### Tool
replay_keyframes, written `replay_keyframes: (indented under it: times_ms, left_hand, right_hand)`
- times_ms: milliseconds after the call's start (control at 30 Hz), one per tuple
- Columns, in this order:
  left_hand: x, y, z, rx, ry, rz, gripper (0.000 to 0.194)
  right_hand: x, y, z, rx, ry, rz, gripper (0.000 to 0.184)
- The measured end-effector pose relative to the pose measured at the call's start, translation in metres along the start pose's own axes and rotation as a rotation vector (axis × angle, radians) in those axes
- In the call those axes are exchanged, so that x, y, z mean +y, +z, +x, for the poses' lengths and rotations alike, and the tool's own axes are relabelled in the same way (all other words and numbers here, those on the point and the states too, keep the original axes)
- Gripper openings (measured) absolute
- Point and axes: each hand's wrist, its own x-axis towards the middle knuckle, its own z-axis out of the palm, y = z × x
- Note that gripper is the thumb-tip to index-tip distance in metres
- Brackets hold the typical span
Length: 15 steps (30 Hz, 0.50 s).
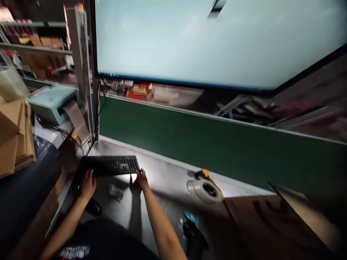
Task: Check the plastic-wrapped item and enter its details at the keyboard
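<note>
A black keyboard (111, 164) lies near the back left of the metal worktop. My left hand (89, 185) rests at its front left edge, fingers stretched toward the keys and somewhat blurred. At the keyboard's right end, my right hand (141, 179) has its thumb and fingers closed on the corner. A black mouse (93, 207) sits just below my left hand. Between my forearms lies a small clear plastic packet (115, 192).
A large monitor (189, 47) hangs above a green panel (162, 126). Rightward are a roll of clear tape (207, 190), a dark object with a teal part (192, 231) and a cardboard box (265, 224). A label printer (55, 101) and folded cardboard (16, 141) stand left.
</note>
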Motion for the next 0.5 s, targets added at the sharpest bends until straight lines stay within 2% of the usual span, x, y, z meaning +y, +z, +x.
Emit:
replay_keyframes:
  times_ms: [33, 100, 167, 233, 300, 367, 433, 500]
  left_hand:
    - [0.016, -0.001, -0.005, -0.13, -0.059, -0.089, 0.035]
    - [0.03, 0.011, -0.012, -0.281, -0.158, -0.12, 0.018]
    - [0.029, 0.031, -0.02, -0.361, -0.273, -0.149, 0.025]
    - [0.024, 0.05, -0.027, -0.367, -0.349, -0.191, 0.036]
    - [0.024, 0.065, -0.029, -0.331, -0.391, -0.226, 0.041]
    - [0.029, 0.076, -0.026, -0.319, -0.432, -0.254, 0.04]
    - [0.039, 0.08, -0.023, -0.366, -0.479, -0.3, 0.033]
    - [0.051, 0.077, -0.022, -0.438, -0.507, -0.37, 0.027]
  right_hand:
    - [0.013, 0.002, -0.003, -0.025, 0.06, 0.006, 0.049]
    - [0.049, 0.01, -0.015, -0.06, 0.157, 0.028, 0.061]
    - [0.083, 0.017, -0.04, -0.099, 0.253, 0.062, 0.063]
    - [0.102, 0.025, -0.075, -0.171, 0.349, 0.122, 0.055]
    - [0.104, 0.035, -0.11, -0.264, 0.425, 0.221, 0.042]
    - [0.094, 0.048, -0.135, -0.339, 0.467, 0.352, 0.032]
    - [0.078, 0.057, -0.147, -0.392, 0.491, 0.487, 0.024]
    - [0.06, 0.054, -0.147, -0.439, 0.496, 0.608, 0.02]
